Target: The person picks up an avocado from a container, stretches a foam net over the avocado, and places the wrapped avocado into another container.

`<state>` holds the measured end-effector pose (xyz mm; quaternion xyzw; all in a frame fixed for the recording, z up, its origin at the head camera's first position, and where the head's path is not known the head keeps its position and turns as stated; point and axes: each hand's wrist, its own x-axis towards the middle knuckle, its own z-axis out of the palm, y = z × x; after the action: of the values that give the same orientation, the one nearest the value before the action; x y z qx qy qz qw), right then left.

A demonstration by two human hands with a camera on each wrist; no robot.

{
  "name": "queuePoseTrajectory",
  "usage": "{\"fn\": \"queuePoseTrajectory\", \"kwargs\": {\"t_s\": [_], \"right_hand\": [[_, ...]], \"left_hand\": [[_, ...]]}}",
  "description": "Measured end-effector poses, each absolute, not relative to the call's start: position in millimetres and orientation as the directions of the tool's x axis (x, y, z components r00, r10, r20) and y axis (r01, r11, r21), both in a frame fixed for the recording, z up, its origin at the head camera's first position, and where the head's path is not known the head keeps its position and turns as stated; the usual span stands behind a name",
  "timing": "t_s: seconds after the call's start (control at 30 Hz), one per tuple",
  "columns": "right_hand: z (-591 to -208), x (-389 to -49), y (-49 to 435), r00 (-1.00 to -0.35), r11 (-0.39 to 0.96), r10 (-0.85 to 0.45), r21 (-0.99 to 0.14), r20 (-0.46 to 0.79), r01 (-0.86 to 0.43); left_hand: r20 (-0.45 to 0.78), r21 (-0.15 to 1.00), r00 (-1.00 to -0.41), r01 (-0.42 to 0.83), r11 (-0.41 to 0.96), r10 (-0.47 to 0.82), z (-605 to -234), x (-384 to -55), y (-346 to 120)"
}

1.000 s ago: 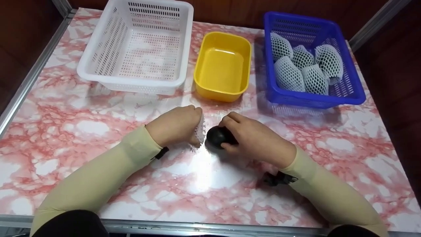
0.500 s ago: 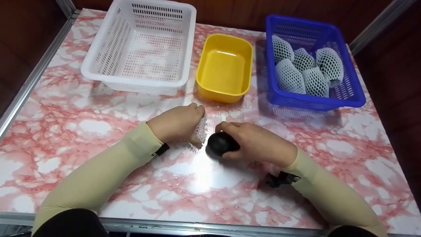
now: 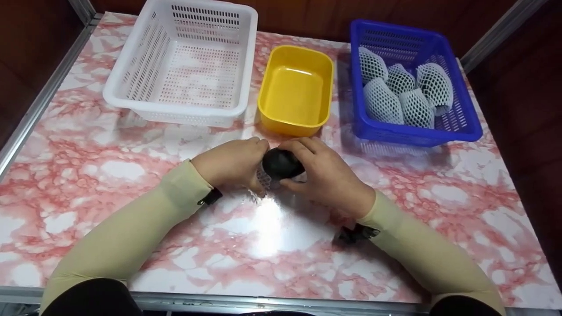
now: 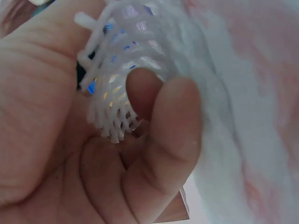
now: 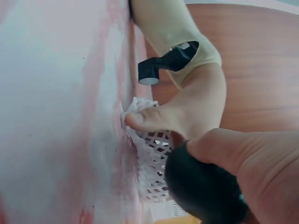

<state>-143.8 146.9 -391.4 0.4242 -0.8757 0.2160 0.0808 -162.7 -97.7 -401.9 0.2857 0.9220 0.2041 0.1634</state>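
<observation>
My left hand (image 3: 230, 163) holds a white foam net sleeve (image 3: 263, 180), its thumb and fingers curled round it. In the left wrist view the net (image 4: 112, 100) lies in the curve of the fingers, its mesh end showing beside the fingertips. My right hand (image 3: 329, 175) grips a dark, smooth, rounded fruit (image 3: 281, 163) between thumb and fingers. The fruit is right at the net's mouth, overlapping it in the head view. Seen from the right wrist, the dark green fruit (image 5: 201, 184) is close beside the net (image 5: 152, 170), and the left thumb rests on the mesh.
Behind the hands stand a white slotted basket (image 3: 175, 107), a yellow tub (image 3: 294, 127) and a blue basket (image 3: 417, 136). Several net-sleeved dark fruits (image 3: 382, 102) lie in the blue one. The tabletop (image 3: 246, 263) is pink-and-white marbled, with a metal edge nearest the body.
My right hand has brought the dark fruit left and away from the body, up against the net's mouth. The left hand has stayed nearly in place with the net.
</observation>
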Motion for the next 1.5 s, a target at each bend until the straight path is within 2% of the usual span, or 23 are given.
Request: {"fn": "queuePoseTrajectory", "kwargs": {"t_s": [0.13,0.33,0.47,0.57,0.63,0.73,0.83,0.93,1.17,1.33,1.5], "right_hand": [[-396.6,-144.4,144.5,-0.632,0.543,-0.693,-0.327,0.346,-0.774],[-403.5,-145.7,141.7,-0.637,0.563,-0.728,-0.309,0.252,-0.766],[-403.9,-146.2,143.0,-0.652,0.581,-0.722,-0.309,0.231,-0.753],[-403.9,-147.2,143.7,-0.655,0.584,-0.72,-0.31,0.229,-0.75],[-403.6,-147.4,144.0,-0.658,0.586,-0.717,-0.311,0.23,-0.748],[-404.3,-146.7,144.5,-0.663,0.591,-0.714,-0.315,0.225,-0.743],[-404.8,-144.9,145.4,-0.675,0.597,-0.711,-0.338,0.198,-0.728],[-404.1,-143.8,146.8,-0.686,0.598,-0.709,-0.375,0.165,-0.708],[-397.4,-145.0,153.3,-0.664,0.55,-0.724,-0.427,0.185,-0.718],[-392.6,-147.4,157.8,-0.636,0.486,-0.721,-0.453,0.276,-0.748],[-391.5,-148.9,159.5,-0.602,0.435,-0.715,-0.447,0.357,-0.782]], "left_hand": [[-0.185,0.503,-0.771,0.458,0.733,0.609,-403.4,-168.3,-100.5],[-0.247,0.554,-0.741,0.421,0.718,0.625,-394.7,-172.5,-106.7],[-0.204,0.589,-0.72,0.451,0.67,0.664,-381.3,-172.0,-116.4],[-0.184,0.548,-0.728,0.481,0.684,0.66,-372.2,-170.3,-124.2],[-0.2,0.481,-0.737,0.5,0.72,0.645,-370.3,-168.9,-126.2],[-0.22,0.385,-0.738,0.536,0.752,0.638,-375.8,-167.5,-121.7],[-0.187,0.364,-0.74,0.559,0.745,0.646,-388.1,-167.6,-113.5],[-0.119,0.412,-0.734,0.577,0.706,0.669,-397.2,-169.0,-109.7],[-0.009,0.633,-0.643,0.589,0.502,0.766,-398.7,-173.4,-109.6],[-0.024,0.696,-0.684,0.512,0.504,0.729,-396.3,-172.0,-107.9],[-0.016,0.692,-0.717,0.495,0.525,0.697,-392.8,-167.9,-100.8]]}}
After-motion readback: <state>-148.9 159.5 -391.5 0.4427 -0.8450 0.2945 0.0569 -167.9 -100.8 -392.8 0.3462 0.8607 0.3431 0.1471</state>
